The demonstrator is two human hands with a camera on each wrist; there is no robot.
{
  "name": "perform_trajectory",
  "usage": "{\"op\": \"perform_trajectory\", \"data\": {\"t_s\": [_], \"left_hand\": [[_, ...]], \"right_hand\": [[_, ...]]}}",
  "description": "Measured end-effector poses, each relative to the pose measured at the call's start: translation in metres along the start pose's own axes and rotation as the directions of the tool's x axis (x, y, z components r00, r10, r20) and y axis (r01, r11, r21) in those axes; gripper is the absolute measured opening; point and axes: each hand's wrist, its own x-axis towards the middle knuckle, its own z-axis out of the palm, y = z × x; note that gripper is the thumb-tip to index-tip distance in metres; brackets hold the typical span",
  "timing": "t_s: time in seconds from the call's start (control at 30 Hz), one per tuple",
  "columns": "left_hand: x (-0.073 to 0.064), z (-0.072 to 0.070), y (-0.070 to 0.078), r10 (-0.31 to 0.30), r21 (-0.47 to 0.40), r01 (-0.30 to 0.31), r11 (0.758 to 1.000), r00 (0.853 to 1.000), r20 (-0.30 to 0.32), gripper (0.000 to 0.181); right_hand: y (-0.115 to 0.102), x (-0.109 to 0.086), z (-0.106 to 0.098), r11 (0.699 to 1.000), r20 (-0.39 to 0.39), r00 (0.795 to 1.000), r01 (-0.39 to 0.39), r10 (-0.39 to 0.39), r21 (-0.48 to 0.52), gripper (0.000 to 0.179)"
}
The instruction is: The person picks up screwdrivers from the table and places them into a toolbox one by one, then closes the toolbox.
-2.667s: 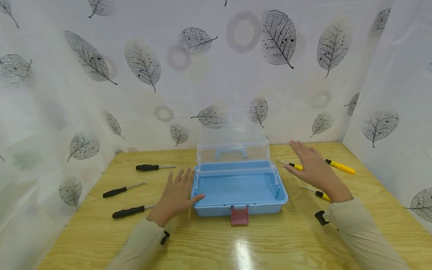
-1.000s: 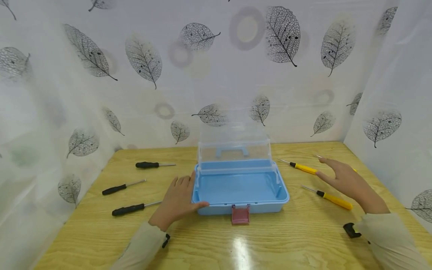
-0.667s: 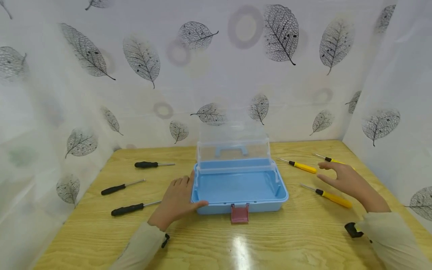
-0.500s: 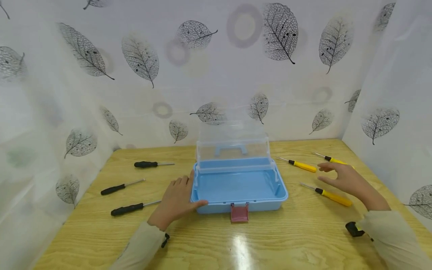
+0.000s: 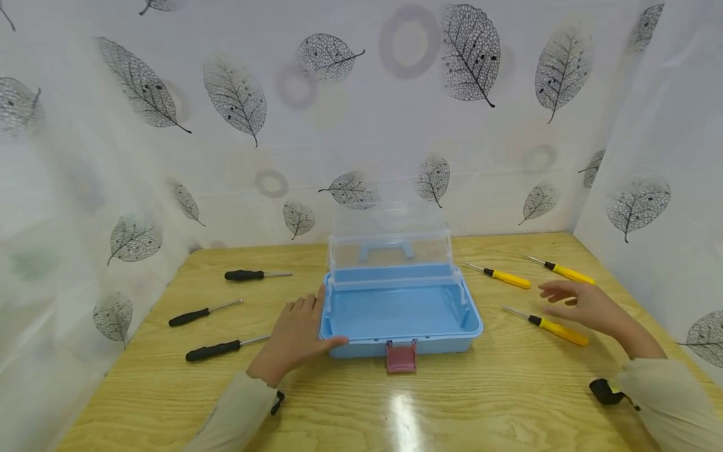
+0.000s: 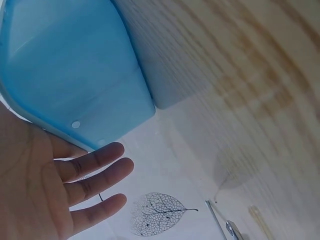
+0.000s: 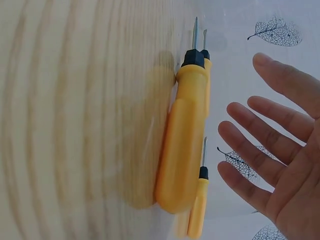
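Note:
A light blue toolbox [image 5: 401,348] stands on the table with its clear lid [image 5: 390,251] raised behind it and a pink latch [image 5: 401,357] hanging at the front. My left hand [image 5: 296,333] rests against the box's left side, thumb along the front left corner of the rim; its fingers extend in the left wrist view. Over on the right, my right hand [image 5: 587,306] hovers with relaxed, spread fingers, holding nothing. Closest to it lies a yellow-handled screwdriver [image 5: 559,331]. Another yellow screwdriver [image 5: 508,279] lies left of the hand, and a third yellow screwdriver [image 5: 573,274] lies behind it.
To the left of the box lie a rear black screwdriver [image 5: 245,275], a middle black screwdriver [image 5: 190,317] and a front black screwdriver [image 5: 214,351], whose tip reaches the left hand. Leaf-printed white curtains [image 5: 361,113] enclose the wooden table [image 5: 316,408] at the back and sides.
My right hand has moved right from beside the box's lid to above the yellow screwdrivers, latterly drawing slightly nearer. My left hand has settled against the box's side.

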Motion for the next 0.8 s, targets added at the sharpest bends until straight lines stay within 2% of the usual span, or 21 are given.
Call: {"op": "perform_trajectory", "data": {"t_s": [0.2, 0.4, 0.57, 0.8], "left_hand": [[-0.001, 0.0, 0.0, 0.001, -0.01, -0.001, 1.0, 1.0, 0.009, 0.109], [-0.002, -0.002, 0.001, -0.004, -0.023, 0.004, 1.0, 1.0, 0.006, 0.108], [-0.003, -0.002, 0.0, -0.014, -0.031, 0.015, 0.999, 1.0, 0.016, 0.108], [-0.001, 0.0, 0.002, -0.008, -0.019, 0.008, 1.0, 1.0, 0.003, 0.108]], "right_hand": [[0.008, -0.006, 0.002, 0.997, 0.031, 0.999, 0.027, -0.029, 0.074, 0.047], [0.014, -0.011, 0.002, 0.991, 0.102, 0.995, 0.003, -0.017, 0.134, 0.048], [0.016, -0.013, 0.002, 0.99, 0.136, 0.991, -0.022, 0.003, 0.139, 0.05], [0.022, -0.016, 0.004, 0.991, 0.18, 0.983, -0.001, -0.023, 0.131, 0.048]]}}
